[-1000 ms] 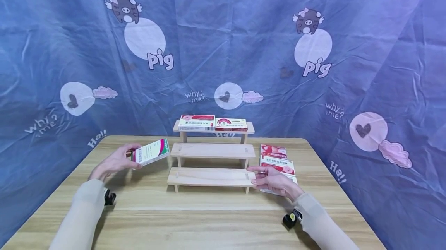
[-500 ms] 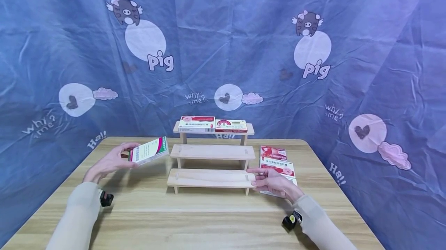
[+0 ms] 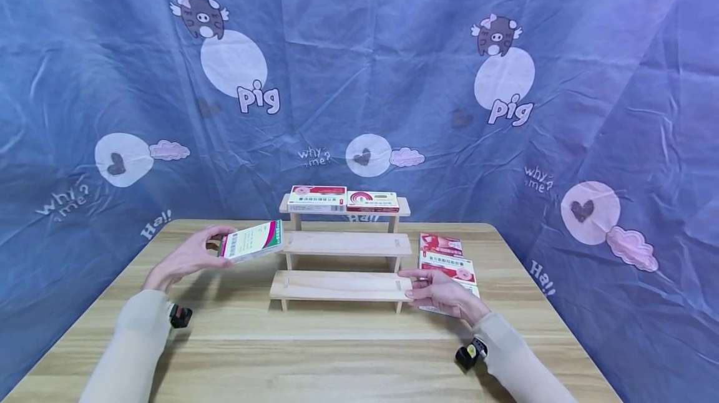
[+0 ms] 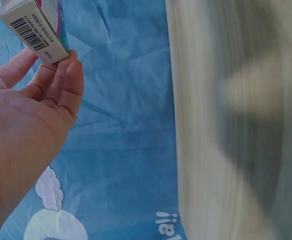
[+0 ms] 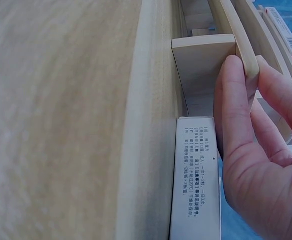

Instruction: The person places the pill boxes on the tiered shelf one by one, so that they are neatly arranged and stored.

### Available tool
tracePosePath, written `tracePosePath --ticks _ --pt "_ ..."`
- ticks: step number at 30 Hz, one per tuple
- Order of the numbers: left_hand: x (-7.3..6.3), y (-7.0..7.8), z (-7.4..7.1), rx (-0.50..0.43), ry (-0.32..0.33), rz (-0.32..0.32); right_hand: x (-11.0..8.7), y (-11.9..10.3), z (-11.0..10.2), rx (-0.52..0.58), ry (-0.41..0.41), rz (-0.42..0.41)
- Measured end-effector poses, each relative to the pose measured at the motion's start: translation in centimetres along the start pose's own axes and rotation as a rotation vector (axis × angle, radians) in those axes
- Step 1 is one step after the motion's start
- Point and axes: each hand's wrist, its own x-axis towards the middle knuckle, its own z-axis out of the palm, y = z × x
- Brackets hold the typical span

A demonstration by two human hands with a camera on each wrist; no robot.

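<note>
My left hand pinches a white medicine box with a green and magenta end, held tilted over the table. In the head view the box's far end overlaps the left end of the middle shelf. The left wrist view shows the barcode end of this medicine box at the fingertips. My right hand grips the right end of the lowest wooden shelf, thumb above and fingers beneath, as the right wrist view shows. Two red and white medicine boxes lie side by side on the top shelf.
Several red and white medicine boxes lie in a column right of the stand, partly under my right hand. The wooden table ends at a blue patterned curtain behind and at both sides.
The medicine box in my left hand shifts slightly left, then moves right to the middle shelf's left end. My right hand keeps its place on the lowest shelf.
</note>
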Motion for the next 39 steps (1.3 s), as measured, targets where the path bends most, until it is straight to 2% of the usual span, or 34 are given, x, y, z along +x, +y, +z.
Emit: tracePosePath --ticks 9,15,22,28,35,39 --pt "0.7 1.0 0.7 -0.049 -0.04 0.021 0.0 0.1 0.0 0.0 0.001 -0.01" --pt "1.3 1.8 1.7 -0.08 -0.047 0.049 0.2 0.0 0.0 0.004 0.004 -0.01" --pt "2.3 2.7 2.9 -0.066 -0.047 0.061 0.2 0.0 0.0 0.003 0.012 -0.007" --pt "2.9 3.4 3.9 -0.105 -0.06 0.066 0.1 0.0 -0.1 0.026 0.0 0.0" --pt "3.6 4.0 4.8 -0.048 -0.006 0.08 0.1 0.0 -0.1 0.024 -0.02 -0.005" --pt "4.0 4.2 5.4 -0.053 0.007 0.106 0.1 0.0 0.0 0.019 -0.014 -0.009"
